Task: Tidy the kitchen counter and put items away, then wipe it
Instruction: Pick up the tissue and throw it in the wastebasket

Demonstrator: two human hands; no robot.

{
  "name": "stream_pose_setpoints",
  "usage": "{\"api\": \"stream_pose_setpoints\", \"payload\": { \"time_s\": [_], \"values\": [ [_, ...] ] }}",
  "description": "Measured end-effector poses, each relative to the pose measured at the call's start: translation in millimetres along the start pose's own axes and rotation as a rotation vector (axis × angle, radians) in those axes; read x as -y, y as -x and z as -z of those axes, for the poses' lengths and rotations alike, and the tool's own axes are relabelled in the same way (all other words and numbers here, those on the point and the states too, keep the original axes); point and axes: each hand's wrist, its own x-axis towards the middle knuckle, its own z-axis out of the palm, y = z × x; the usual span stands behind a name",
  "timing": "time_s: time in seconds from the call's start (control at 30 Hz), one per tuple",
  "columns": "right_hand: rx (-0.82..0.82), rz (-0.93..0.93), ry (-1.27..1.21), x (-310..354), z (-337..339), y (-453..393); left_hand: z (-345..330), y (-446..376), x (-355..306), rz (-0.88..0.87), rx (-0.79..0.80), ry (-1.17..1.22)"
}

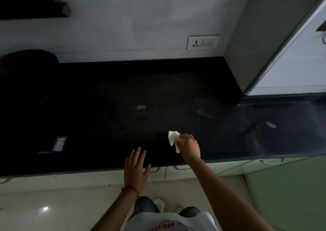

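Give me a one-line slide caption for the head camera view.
Right hand holds a white tissue over the dark counter; left hand open at its front edge.

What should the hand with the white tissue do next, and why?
Probably sweep the tissue leftward across the dark counter. The right hand grips it just over the front part of the counter, the left hand lies open at the edge, and pale smudges show farther back, so wiping looks like the step left.
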Motion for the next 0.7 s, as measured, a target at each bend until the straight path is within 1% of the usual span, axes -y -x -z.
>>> {"api": "stream_pose_setpoints", "payload": {
  "time_s": [0.17,0.3,0.43,0.53,0.7],
  "values": [
    [-0.104,-0.059,-0.118,-12.1,2.4,10.8,-1.7,-1.4,0.5,-0.03,0.024,-0.051],
    [-0.281,-0.201,-0.317,-34.3,11.5,32.7,-2.6,-4.1,-14.5,-0.13,0.111,-0.062],
    [-0.528,-0.378,-0.484,-67.1,19.4,73.2,-7.1,-11.7,-37.5,-0.346,0.2,-0.068],
    [-0.712,-0.498,-0.551,-97.1,21.7,119.1,-14.3,-18.2,-63.7,-0.554,0.226,-0.086],
    [-0.883,-0.798,-0.61,-153.5,8.7,224.8,-39.0,-8.8,-118.5,-0.949,0.284,-0.186]
  ]
}}
